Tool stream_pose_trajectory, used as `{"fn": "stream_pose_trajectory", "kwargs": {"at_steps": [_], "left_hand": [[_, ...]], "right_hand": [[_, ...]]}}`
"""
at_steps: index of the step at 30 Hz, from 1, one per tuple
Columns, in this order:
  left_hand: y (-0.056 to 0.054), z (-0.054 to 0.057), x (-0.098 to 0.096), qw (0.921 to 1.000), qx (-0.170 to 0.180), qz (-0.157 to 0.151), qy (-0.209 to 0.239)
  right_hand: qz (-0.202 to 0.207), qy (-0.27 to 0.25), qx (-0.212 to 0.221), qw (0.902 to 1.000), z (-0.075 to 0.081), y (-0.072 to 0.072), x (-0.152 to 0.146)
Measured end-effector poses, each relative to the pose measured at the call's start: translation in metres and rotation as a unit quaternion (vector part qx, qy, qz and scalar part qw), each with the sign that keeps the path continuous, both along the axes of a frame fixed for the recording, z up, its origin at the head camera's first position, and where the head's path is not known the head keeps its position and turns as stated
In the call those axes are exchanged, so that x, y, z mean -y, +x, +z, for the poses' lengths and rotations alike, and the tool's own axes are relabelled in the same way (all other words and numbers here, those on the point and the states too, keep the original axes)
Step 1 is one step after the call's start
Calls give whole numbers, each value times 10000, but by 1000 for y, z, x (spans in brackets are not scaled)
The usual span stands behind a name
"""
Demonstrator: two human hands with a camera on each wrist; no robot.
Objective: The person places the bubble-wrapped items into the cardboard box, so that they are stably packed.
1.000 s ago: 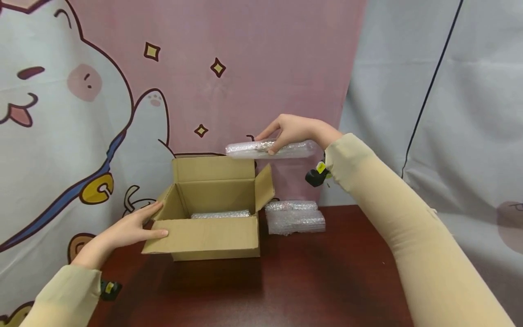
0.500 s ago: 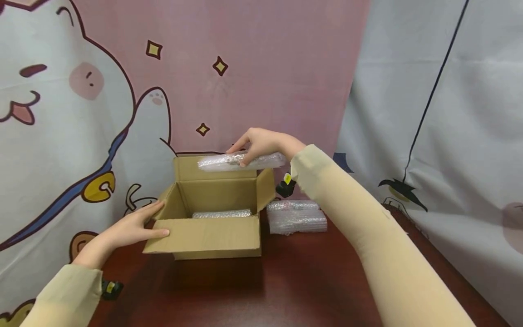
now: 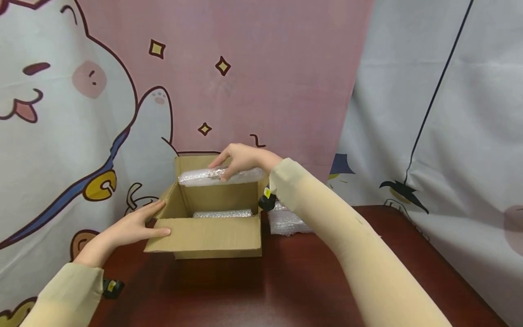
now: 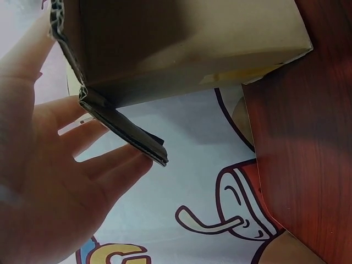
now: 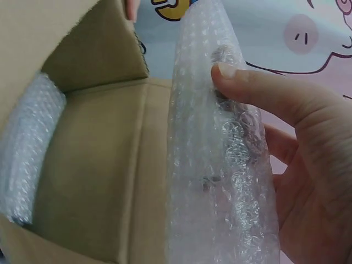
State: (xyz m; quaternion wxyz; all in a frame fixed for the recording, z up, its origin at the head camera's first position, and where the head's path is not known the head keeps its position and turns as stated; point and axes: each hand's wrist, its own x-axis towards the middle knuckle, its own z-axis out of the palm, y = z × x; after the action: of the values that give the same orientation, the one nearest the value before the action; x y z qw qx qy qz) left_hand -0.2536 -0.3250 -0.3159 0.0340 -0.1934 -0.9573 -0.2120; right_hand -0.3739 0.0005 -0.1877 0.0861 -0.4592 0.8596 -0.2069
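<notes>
Pink-and-white cartoon cloth (image 3: 286, 68) hangs behind a dark red-brown table (image 3: 310, 281), where one cardboard box (image 3: 224, 197) stands with its flaps folded out, which leaves its mouth unobstructed. The left hand (image 3: 126, 229) lies with fingers extended against the left flap (image 4: 124, 129) and thumb on the front flap (image 3: 208, 234), probably to hold both aside and steady the box. The right hand (image 3: 241, 158) pinches a bubble-wrapped package (image 3: 196, 178) from above near its middle, likely for balance, keeping it roughly level over the opening. Counted: one package held, one inner package (image 3: 222, 214) visible inside, and apparently two outer packages (image 3: 288, 222) to the box's right, partly hidden by the sleeve (image 3: 310, 195).
</notes>
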Motion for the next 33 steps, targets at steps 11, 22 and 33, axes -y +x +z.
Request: {"fn": "stream_pose_trajectory", "kwargs": {"at_steps": [11,22,33], "left_hand": [[1,-1,3,10000,18,23,-28],[1,3,1,10000,-45,-41,-7],[0,2,2,10000,-12,-41,3]], "right_hand": [[126,-298,702,9970,-49,-5,24],[-191,-246,890,9955,-72,-8,34],[-233,-10,1422,9896,-92,-10,38]]}}
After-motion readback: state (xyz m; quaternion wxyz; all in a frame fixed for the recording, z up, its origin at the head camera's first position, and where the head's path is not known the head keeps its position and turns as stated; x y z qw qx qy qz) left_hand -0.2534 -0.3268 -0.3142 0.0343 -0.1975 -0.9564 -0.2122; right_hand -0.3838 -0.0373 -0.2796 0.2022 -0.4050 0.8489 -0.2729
